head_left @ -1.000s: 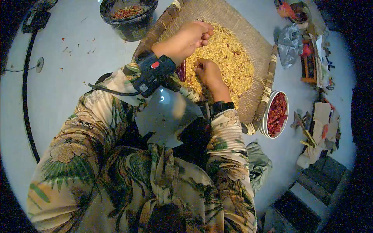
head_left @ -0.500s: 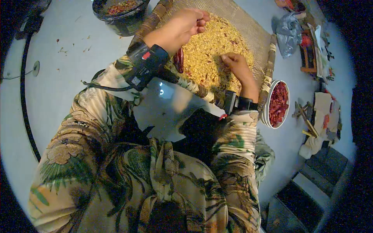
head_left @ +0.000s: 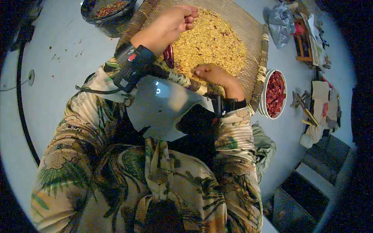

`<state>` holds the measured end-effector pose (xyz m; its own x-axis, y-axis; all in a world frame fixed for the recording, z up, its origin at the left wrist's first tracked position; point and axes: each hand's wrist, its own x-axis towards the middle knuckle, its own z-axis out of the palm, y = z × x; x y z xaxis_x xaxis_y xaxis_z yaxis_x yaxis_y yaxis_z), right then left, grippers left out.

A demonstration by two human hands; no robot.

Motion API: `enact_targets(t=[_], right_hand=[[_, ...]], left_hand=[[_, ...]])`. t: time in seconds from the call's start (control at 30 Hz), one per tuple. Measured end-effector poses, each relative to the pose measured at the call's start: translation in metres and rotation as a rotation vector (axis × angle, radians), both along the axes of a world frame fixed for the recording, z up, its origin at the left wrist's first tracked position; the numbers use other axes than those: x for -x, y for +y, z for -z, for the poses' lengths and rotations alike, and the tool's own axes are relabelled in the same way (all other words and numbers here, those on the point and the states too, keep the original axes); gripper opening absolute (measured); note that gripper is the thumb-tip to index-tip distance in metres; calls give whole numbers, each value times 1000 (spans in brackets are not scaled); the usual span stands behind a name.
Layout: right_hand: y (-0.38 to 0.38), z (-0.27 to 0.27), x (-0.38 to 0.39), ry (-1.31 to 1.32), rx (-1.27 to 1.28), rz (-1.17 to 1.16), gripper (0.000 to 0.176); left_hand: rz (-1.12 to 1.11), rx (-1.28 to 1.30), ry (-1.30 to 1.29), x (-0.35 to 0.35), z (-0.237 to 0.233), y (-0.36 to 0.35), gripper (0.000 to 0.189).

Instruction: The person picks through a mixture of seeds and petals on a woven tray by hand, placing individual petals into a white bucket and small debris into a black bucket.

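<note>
Yellow seeds [head_left: 217, 42] with reddish flecks lie spread on a woven tray [head_left: 248, 19] with a wrapped rim. My left hand [head_left: 173, 25] is over the far left part of the seeds, its fingers curled closed; what they hold, if anything, is hidden. A dark red dried chili [head_left: 168, 56] lies near the tray's left corner, below my left wrist. My right hand [head_left: 219, 77] is low over the near edge of the seeds, thumb and fingers pinched together. I cannot make out anything between them.
A black bucket [head_left: 110, 23] with reddish bits stands at the upper left. White stacked bowls [head_left: 264, 106] of red chili pieces [head_left: 276, 93] sit right of the tray. Farther right are a grey plastic bag [head_left: 280, 27] and a small wooden stand [head_left: 305, 106].
My right hand has moved left and nearer to me across the seeds. My left hand stays curled in nearly the same place over the tray. The whole view has shifted slightly.
</note>
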<state>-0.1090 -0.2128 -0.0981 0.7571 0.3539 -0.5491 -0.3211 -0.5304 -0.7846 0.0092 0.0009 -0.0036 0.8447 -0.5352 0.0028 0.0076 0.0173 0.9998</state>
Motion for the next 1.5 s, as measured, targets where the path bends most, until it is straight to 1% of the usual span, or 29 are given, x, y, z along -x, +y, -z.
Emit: enact_targets(t=[0.07,0.1,0.13,0.23,0.27,0.37,0.4,0.43,0.5,0.53,0.63,0.67,0.73,0.83,0.87,0.9,0.93,0.97,1.03,1.07,1.1,1.13,1.17,1.2,1.23,1.27,1.33,1.43,1.5], right_hand=[[-5,1,-5,-77,57,-24,25],[-7,1,-9,-114,85,-38,27],[-7,2,-13,-59,38,55,29],[-22,-11,-21,-375,111,164,31],[-28,-22,-23,-404,160,208,31],[-48,-47,-12,-357,96,421,29],[-65,-38,-9,-343,71,438,30],[-71,-43,-3,-257,96,437,29],[-76,-55,12,-85,146,430,27],[-80,-53,20,-118,137,407,27],[-92,-49,33,3,338,393,22],[-102,-34,34,37,429,453,18],[-113,-19,39,61,459,424,23],[-102,-18,37,98,507,341,25],[-99,-17,35,110,524,305,25],[-98,-13,34,74,603,282,27],[-94,-9,32,37,682,258,28],[-92,-7,31,-1,760,233,30],[-82,-10,31,-123,817,207,32],[-77,-13,31,-183,844,193,33],[-81,-4,27,-121,877,163,34],[-84,3,19,-59,909,133,34],[-86,9,15,3,941,102,35],[-91,14,15,-53,929,108,34],[-83,2,15,-110,916,114,32],[-80,-3,14,-167,903,120,31],[-77,-11,9,-149,763,213,24],[-71,-5,2,-189,580,297,15],[-65,3,-3,-282,494,287,13]], left_hand=[[20,-52,-230,2,1,4,29],[30,-94,-472,5,2,9,29],[39,-135,-713,9,0,12,29],[83,-193,-554,15,-7,16,28],[82,-176,-578,15,-6,17,28],[81,-135,-638,12,-1,18,29],[82,-128,-652,11,0,19,29],[83,-120,-666,10,1,18,30],[59,-47,-589,14,2,17,31],[46,-12,-550,16,2,16,31],[110,-201,-637,9,-2,19,32],[89,-152,-648,10,-2,18,32],[49,-53,-672,15,0,14,31],[167,108,-498,-6,33,7,31],[133,201,-164,-20,47,-1,31],[95,289,170,-35,61,-10,31],[55,372,505,-39,59,-14,31],[87,335,455,-38,60,-12,31],[149,259,358,-31,54,-4,31],[125,147,-8,-16,36,3,31],[99,34,-373,6,8,11,30],[70,-84,-737,18,-6,15,30],[65,-88,-718,19,-6,16,30],[61,-93,-698,19,-4,17,31],[55,-98,-679,19,-3,18,31],[58,-145,-744,17,-3,18,31],[65,-242,-872,9,-2,16,32],[174,-55,-632,3,6,12,33],[166,-26,-675,6,6,12,32]])
